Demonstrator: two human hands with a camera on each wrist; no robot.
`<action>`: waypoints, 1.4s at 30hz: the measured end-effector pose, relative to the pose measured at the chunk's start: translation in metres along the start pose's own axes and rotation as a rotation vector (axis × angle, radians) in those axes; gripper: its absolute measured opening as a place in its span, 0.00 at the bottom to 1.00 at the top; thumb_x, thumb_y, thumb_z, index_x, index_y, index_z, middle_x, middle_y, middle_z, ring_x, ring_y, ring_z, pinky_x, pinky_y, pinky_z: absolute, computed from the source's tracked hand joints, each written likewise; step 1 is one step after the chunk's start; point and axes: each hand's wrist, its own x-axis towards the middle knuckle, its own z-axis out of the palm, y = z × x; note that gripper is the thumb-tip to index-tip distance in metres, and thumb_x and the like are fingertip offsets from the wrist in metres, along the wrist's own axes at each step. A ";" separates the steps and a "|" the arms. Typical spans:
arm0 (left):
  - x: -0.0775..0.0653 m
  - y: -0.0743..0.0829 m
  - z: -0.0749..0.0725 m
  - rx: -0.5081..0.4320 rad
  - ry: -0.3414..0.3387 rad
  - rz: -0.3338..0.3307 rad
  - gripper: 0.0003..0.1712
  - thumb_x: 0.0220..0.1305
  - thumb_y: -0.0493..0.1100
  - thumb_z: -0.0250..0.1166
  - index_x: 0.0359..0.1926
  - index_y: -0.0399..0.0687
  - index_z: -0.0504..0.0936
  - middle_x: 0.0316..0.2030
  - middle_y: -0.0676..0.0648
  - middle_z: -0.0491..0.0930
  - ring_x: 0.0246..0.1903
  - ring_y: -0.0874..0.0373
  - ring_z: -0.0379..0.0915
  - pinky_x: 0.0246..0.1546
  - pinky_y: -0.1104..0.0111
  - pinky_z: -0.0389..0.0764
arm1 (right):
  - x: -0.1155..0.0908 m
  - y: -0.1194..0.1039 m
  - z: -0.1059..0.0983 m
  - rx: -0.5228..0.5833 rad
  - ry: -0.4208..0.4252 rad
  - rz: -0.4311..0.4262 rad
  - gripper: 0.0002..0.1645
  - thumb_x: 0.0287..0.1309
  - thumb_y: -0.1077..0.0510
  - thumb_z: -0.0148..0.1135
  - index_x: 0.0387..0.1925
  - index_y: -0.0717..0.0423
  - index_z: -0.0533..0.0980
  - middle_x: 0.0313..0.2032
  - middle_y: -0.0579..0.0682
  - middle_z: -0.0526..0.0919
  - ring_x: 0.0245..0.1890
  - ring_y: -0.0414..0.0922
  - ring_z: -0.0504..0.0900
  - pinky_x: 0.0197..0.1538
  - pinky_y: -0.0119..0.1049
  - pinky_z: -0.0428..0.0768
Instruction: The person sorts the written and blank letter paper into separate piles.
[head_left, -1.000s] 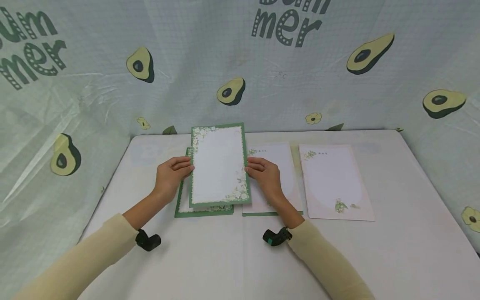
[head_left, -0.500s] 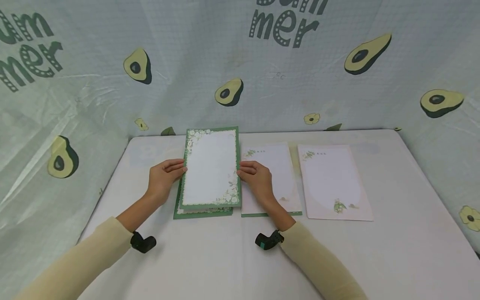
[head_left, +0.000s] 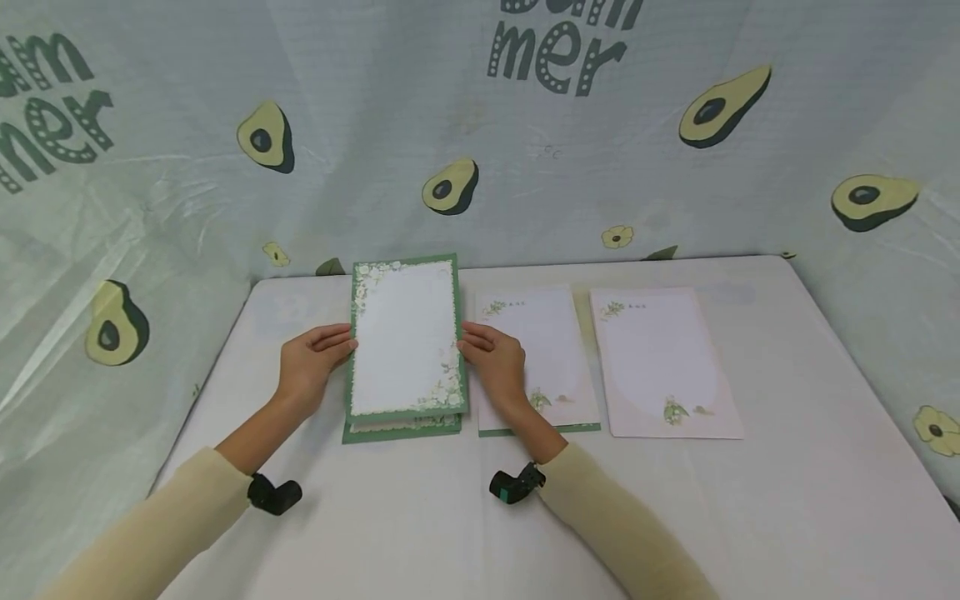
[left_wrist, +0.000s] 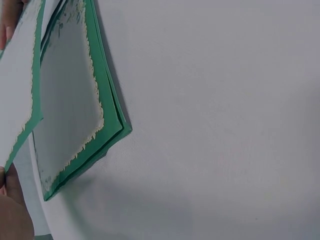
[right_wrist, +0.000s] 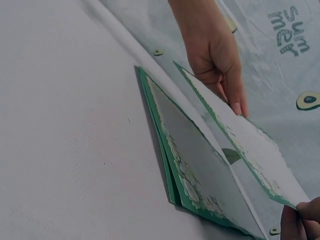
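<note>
Both hands hold a green-bordered sheet of floral paper [head_left: 405,337] by its two long edges, above a stack of like sheets [head_left: 401,434] on the table. My left hand [head_left: 307,367] pinches the left edge; my right hand [head_left: 497,362] pinches the right edge. From the right wrist view, a clear gap separates the held sheet [right_wrist: 250,145] from the green-edged stack [right_wrist: 192,155]. In the left wrist view the stack [left_wrist: 75,100] lies flat, its sheets slightly fanned at the corner, and only part of my left hand [left_wrist: 15,215] shows.
Right of the stack lies a pile of pale pink sheets [head_left: 551,358] with a green edge under it. Farther right is another pale pink sheet pile [head_left: 660,367]. A white-covered table [head_left: 420,517] bears everything, and an avocado-print curtain [head_left: 360,125] hangs behind.
The held sheet and both hands have moved left and slightly down, coming more squarely over the green-bordered stack. More of the pink pile beside it shows. The grip is the same.
</note>
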 end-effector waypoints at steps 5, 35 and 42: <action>-0.002 -0.002 -0.004 -0.047 0.008 -0.020 0.26 0.67 0.32 0.68 0.63 0.26 0.73 0.37 0.58 0.87 0.40 0.68 0.85 0.44 0.78 0.85 | 0.000 0.001 0.006 0.024 0.014 -0.002 0.17 0.61 0.65 0.71 0.52 0.61 0.85 0.46 0.58 0.89 0.49 0.50 0.88 0.45 0.28 0.87; -0.006 -0.007 -0.005 -0.081 0.017 -0.065 0.25 0.68 0.28 0.64 0.63 0.24 0.71 0.36 0.58 0.87 0.39 0.69 0.85 0.47 0.77 0.84 | -0.004 0.007 0.011 0.032 0.037 0.017 0.13 0.61 0.66 0.70 0.48 0.61 0.86 0.43 0.56 0.90 0.46 0.46 0.89 0.45 0.28 0.87; -0.006 -0.013 -0.009 -0.089 0.030 -0.061 0.26 0.68 0.28 0.65 0.64 0.24 0.71 0.37 0.57 0.87 0.40 0.69 0.85 0.45 0.78 0.85 | -0.006 0.007 0.013 0.032 0.031 0.013 0.12 0.61 0.66 0.71 0.47 0.61 0.86 0.43 0.55 0.90 0.46 0.45 0.89 0.45 0.26 0.87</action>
